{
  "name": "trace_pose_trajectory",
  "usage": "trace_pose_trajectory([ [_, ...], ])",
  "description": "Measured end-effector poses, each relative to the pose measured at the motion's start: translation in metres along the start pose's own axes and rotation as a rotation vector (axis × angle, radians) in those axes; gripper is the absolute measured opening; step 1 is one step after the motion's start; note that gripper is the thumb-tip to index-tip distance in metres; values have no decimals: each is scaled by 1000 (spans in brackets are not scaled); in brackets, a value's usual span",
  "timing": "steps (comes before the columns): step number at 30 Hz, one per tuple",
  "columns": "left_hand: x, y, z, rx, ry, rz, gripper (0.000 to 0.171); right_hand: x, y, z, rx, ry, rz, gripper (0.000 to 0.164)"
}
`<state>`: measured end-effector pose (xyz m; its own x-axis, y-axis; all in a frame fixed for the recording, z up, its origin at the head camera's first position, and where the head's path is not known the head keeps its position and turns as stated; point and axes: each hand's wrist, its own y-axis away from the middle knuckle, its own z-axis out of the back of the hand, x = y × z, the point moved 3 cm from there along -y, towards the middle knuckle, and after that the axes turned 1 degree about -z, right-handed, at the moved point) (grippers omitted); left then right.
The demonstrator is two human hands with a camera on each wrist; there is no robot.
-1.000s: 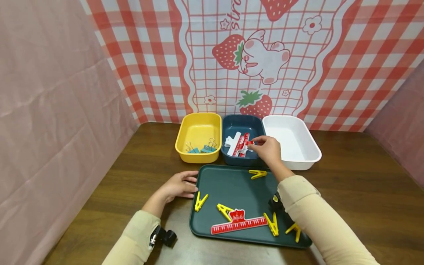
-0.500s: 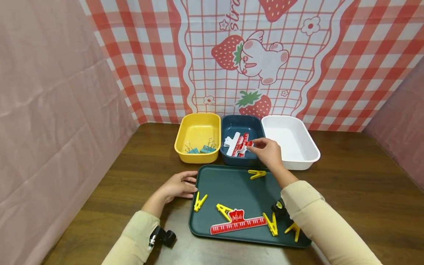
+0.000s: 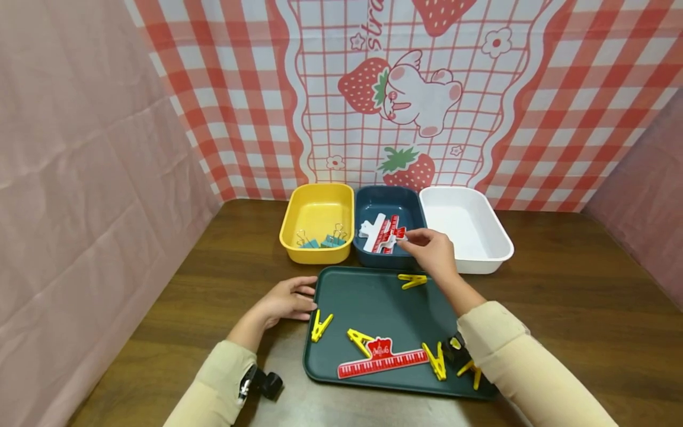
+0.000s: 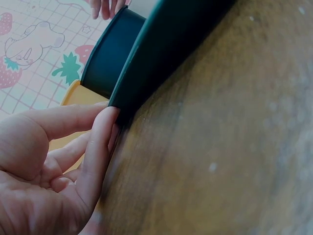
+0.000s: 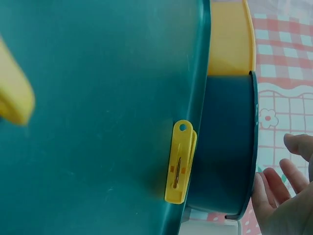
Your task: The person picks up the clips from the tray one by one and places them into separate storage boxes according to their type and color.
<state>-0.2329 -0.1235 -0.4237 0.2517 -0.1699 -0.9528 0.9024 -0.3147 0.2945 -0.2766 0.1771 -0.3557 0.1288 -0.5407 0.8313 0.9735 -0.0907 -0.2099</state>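
In the head view my left hand point(image 3: 285, 301) rests at the left edge of the dark green tray point(image 3: 368, 296), fingers fairly straight. The left wrist view shows its fingertips against the tray's rim point(image 4: 128, 73). My right hand point(image 3: 431, 249) is over the front right of the navy bin point(image 3: 392, 198), fingertips beside a red-and-white piano-key clip point(image 3: 401, 232). In the right wrist view its thumb and fingers point(image 5: 276, 186) are spread apart with nothing seen between them. More red and white clips point(image 3: 375, 234) lie in that bin.
On the tray lie a red piano-key clip point(image 3: 381, 362) and several yellow clothespins point(image 3: 412, 280). A yellow bin point(image 3: 320, 207) with teal binder clips point(image 3: 333, 240) stands left of the navy bin, a white bin point(image 3: 461, 219) right of it. A patterned cloth point(image 3: 427, 95) hangs behind.
My right fingertips have drawn slightly away from the red clip in the navy bin. The left hand stays at the tray's edge; the head view has shifted a little.
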Motion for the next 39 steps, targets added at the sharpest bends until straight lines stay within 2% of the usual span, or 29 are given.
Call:
trace_pose_trajectory([
  [11,1,2,0,7,7,-9,62,6,22,-1,49,-57,-24,37],
  [17,1,1,0,6,7,-12,62,9,34,0,73,-53,-33,37],
  [29,0,2,-2,2,-7,-11,62,13,58,-2,111,-71,18,32],
  [39,0,1,-2,-5,-15,1,60,12,72,-2,176,-57,-22,33],
])
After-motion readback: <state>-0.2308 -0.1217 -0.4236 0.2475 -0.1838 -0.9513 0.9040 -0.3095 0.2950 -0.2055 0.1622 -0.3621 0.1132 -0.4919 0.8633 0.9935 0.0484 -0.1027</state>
